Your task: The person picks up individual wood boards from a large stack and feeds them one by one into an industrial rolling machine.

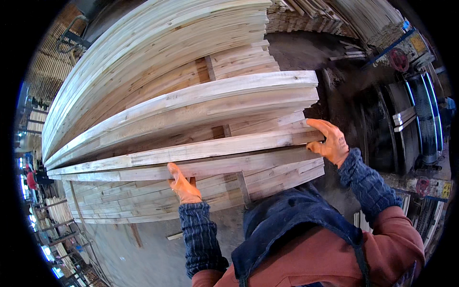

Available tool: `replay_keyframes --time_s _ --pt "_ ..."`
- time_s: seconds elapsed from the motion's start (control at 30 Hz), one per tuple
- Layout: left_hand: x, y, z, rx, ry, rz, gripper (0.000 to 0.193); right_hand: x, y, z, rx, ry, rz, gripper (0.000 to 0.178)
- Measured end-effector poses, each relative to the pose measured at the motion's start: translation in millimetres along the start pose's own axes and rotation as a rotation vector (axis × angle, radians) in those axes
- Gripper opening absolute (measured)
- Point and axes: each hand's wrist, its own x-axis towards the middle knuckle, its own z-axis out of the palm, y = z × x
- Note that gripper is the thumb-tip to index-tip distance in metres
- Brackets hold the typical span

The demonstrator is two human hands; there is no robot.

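Observation:
Two long pale wooden boards lie side by side in front of me: a far board (215, 145) and a near board (239, 163). My right hand (332, 142), in an orange glove, grips the right end of the far board, with fingers on its far edge and thumb by its near side. My left hand (183, 185), gloved the same way, holds the near board's near edge; some of its fingers are hidden. Beneath the boards is a layer of planks (287, 177) with a cross stick (243, 187) on it.
Behind the boards stand a shorter stack of boards (248, 98) and a taller lumber stack (167, 43). Dark machinery with metal rollers (423, 119) is at the right. A small wood offcut (175, 236) lies on the grey floor (143, 258). More lumber stacks (52, 62) line the far left.

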Motion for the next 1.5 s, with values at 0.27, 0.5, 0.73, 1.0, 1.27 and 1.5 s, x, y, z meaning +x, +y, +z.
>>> replay_keyframes --time_s 0.27,0.5,0.73,1.0,1.27,1.5 --pt "27.3 3.8 -14.7 -0.133 -0.074 -0.035 0.086 -11.0 27.6 13.9 0.264 0.089 0.142 0.08" --pt "72.7 22.1 -44.2 -0.091 -0.13 -0.112 0.07 -55.4 16.2 51.3 0.807 -0.008 0.951 0.069" --pt "39.6 36.0 -54.2 -0.398 -0.295 -0.287 0.061 -82.2 -3.7 32.2 0.722 -0.161 0.922 0.054" --pt "-37.3 -10.1 -61.8 -0.147 -0.219 -0.114 0.045 24.3 -134.1 19.4 0.35 -0.835 -0.175 0.076" --pt "-155.0 -77.8 -13.4 -0.234 -0.96 -0.565 0.056 107.3 -242.2 258.1 0.62 -1.29 -0.187 0.13" --pt "-133.3 -57.4 -73.4 0.318 -0.939 -0.332 0.052 36.7 -130.9 203.0 0.658 -1.334 -0.102 0.124"
